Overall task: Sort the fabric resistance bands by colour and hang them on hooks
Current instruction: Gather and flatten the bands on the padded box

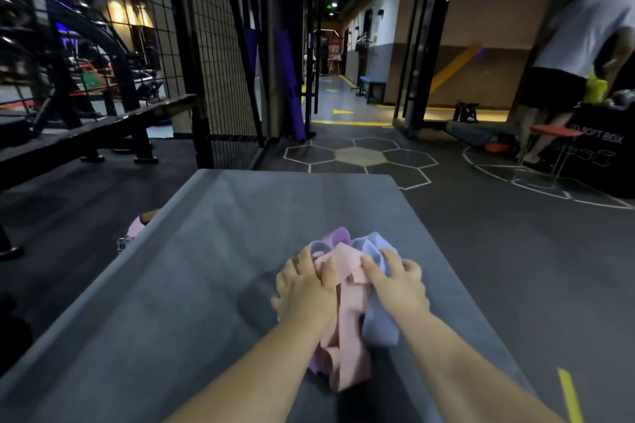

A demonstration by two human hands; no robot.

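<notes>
A tangled bundle of fabric resistance bands lies on a grey padded table (213, 251). Pink bands (348, 316) run through the middle of the bundle, pale blue-lavender bands (378, 323) lie on its right side, and a purple band (335, 238) shows at the far end. My left hand (305, 288) grips the left side of the bundle, fingers curled into the pink fabric. On the right side, my right hand (400, 285) presses on the bundle with its fingers closed over pink and blue bands. No hooks are visible.
A black wire-mesh panel (220, 55) stands beyond the table on the left, next to a dark bench (103, 127). A person in a white shirt (577, 55) bends over a black box at the far right. A pink item (139, 227) lies by the table's left edge.
</notes>
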